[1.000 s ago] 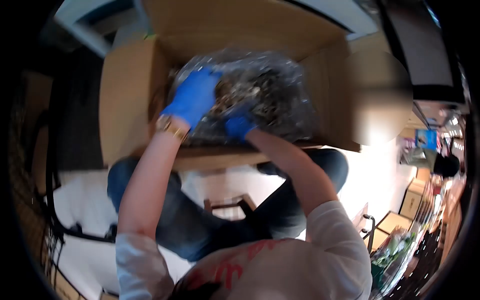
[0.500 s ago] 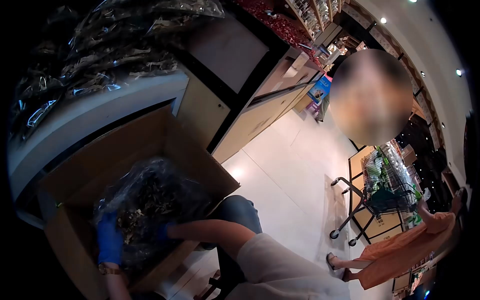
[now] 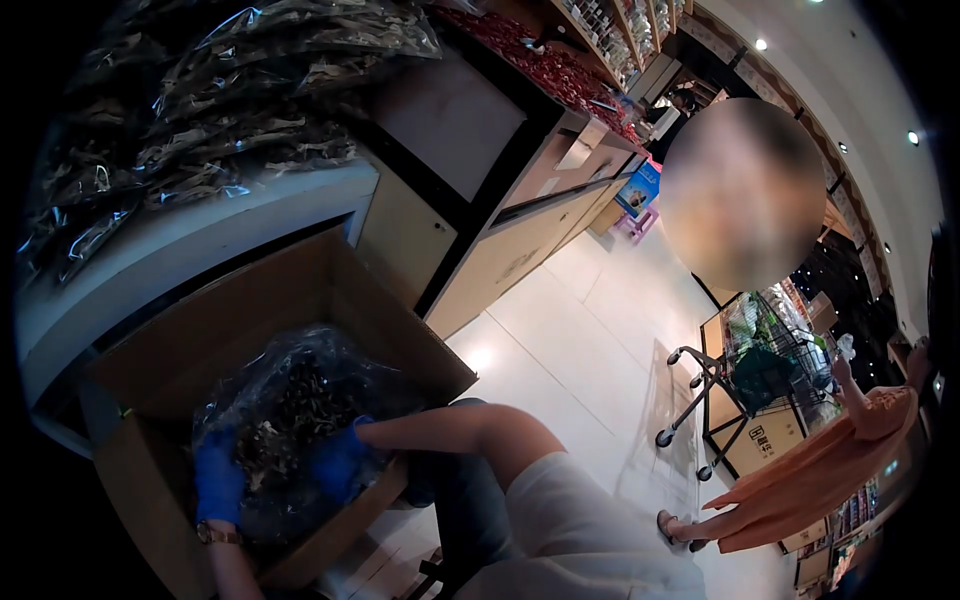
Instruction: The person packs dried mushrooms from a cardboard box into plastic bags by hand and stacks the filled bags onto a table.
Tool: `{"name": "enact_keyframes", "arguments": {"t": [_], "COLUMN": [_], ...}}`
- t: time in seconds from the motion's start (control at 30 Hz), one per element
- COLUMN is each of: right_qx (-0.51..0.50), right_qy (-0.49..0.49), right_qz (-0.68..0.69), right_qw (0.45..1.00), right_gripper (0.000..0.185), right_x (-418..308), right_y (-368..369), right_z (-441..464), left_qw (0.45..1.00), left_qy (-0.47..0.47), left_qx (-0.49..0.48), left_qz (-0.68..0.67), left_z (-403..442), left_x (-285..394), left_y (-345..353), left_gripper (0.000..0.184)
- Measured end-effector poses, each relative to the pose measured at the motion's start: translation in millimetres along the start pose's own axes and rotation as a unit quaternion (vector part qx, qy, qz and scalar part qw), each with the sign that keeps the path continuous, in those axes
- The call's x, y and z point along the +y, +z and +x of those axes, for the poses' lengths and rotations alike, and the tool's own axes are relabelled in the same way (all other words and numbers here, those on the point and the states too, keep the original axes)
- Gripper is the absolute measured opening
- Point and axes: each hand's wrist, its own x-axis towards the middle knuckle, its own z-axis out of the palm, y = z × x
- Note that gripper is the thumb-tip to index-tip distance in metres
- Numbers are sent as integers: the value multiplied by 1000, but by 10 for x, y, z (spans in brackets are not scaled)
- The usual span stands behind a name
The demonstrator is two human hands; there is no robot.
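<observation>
A clear plastic bag (image 3: pixel 290 345) of dark and pale dried pieces (image 3: pixel 315 395) sits inside an open cardboard box (image 3: pixel 165 375). The pieces look like dried strips; their exact kind is hard to make out. My left hand (image 3: pixel 219 478), in a blue glove with a watch at the wrist, grips the bag's left edge. On the bag's right side is my right hand (image 3: pixel 343 462), also blue-gloved, over the contents near the box's wall. Its fingertips are dark and blurred, so their closure does not show.
Packed clear bags (image 3: pixel 250 110) are heaped on a white-edged display (image 3: pixel 220 225) behind the box. Cabinets (image 3: pixel 540 235) run along the aisle. To the right, a person in an orange garment (image 3: pixel 825 475) stands beside a loaded shopping cart (image 3: pixel 775 350) on the tiled floor (image 3: pixel 560 330).
My right hand has risen out of the bag's contents and shows more fully. My left hand stays at the bag's edge. The person by the cart has shifted their arm and stance.
</observation>
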Motion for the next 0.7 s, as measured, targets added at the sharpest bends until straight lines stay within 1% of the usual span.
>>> {"name": "enact_keyframes", "arguments": {"t": [0.03,0.07,0.1,0.13,0.17,0.2,0.23,0.27,0.3,0.33,0.37,0.4,0.47,0.5,0.57,0.6,0.67,0.7], "right_qx": [23,48,78,108,160,203,192,243,318,290,265,219,183,176,300,298,297,295], "right_qy": [90,109,110,111,114,111,91,47,333,337,339,372,298,288,261,260,317,315], "right_qz": [220,348,419,438,386,344,76,228,268,138,1,20,-128,-125,-206,-188,-318,-314], "right_qw": [971,930,898,886,901,910,974,942,846,885,903,902,928,933,894,899,843,846], "right_gripper": [19,21,23,26,27,28,30,30,33,36,39,39,39,39,43,43,45,45], "right_x": [-326,-537,-699,-827,-806,-807,-1034,-699,-682,-642,-593,-528,-274,-349,-517,-250,-223,-158], "right_y": [-39,-70,-115,-164,-195,-283,-542,-356,-305,-277,-254,-231,92,196,412,409,428,508], "right_z": [-191,-342,-484,-591,-676,-751,-890,-814,-749,-783,-819,-826,-637,-496,-220,-514,-385,-337], "left_qw": [1000,1000,998,995,991,992,997,998,996,996,998,996,993,992,992,992,992,991], "left_qy": [-18,-22,27,60,90,110,40,9,39,5,-43,-83,-111,-117,-120,-116,-123,-128], "left_qx": [8,6,24,30,25,51,18,18,49,51,16,-14,-28,-37,-31,-39,-41,-43], "left_qz": [-7,-5,-43,-80,-98,-44,-62,-63,-62,-67,-41,-16,-4,0,2,1,1,1], "left_z": [-9,-1,7,-99,-41,-51,-50,-276,-410,-513,-548,-585,-723,-844,-1118,-742,-806,-833], "left_x": [22,55,105,124,268,296,300,266,114,282,403,479,513,487,380,611,587,590], "left_y": [-37,-73,-144,-230,-325,-307,-308,-290,-192,-376,-523,-646,-808,-883,-997,-839,-943,-956], "left_gripper": [47,47,46,45,41,40,41,41,41,45,48,51,52,53,54,55,55,54]}}
